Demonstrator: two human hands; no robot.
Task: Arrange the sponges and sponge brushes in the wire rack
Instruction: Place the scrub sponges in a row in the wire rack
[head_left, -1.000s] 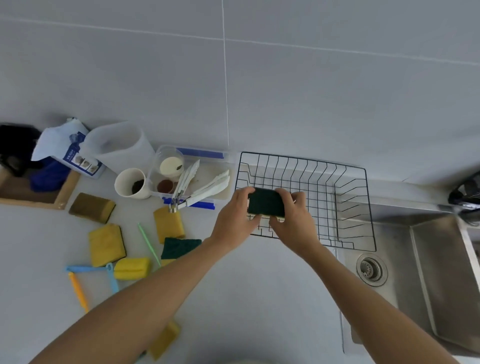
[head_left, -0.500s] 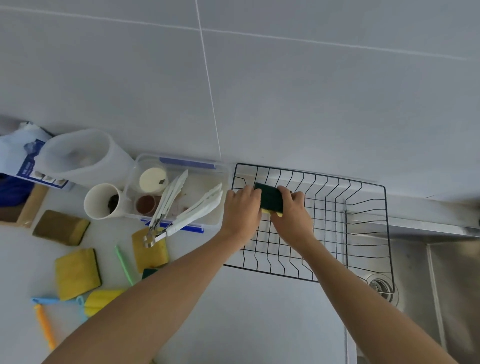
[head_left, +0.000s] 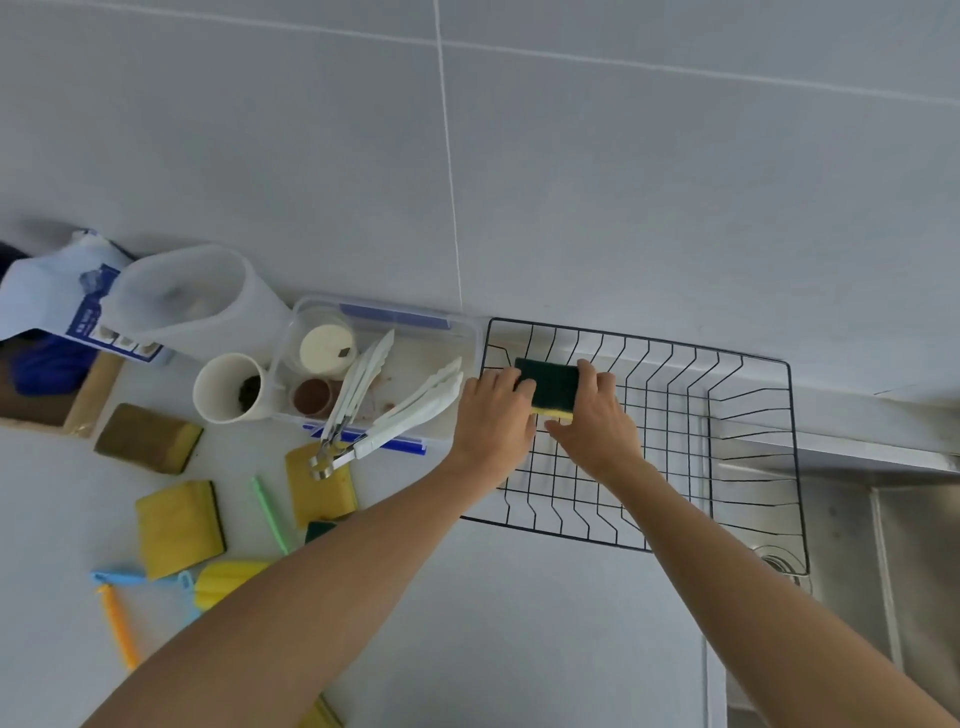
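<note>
Head view: both hands, left hand (head_left: 493, 418) and right hand (head_left: 597, 426), fingers closed on a green sponge (head_left: 548, 387) at the rack's (head_left: 748, 457) back-left corner. Placing step; next, probably seat it, release, fetch another sponge off the counter (head_left: 467, 623).

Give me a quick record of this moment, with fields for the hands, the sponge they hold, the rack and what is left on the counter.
left hand: grips the sponge's left end
right hand: grips its right end
sponge: green scourer side facing the camera, yellow edge below, inside the rack's back left corner
wire rack: black, otherwise empty, partly over the sink
counter: several yellow sponges and coloured brush handles lie left of the rack
</note>
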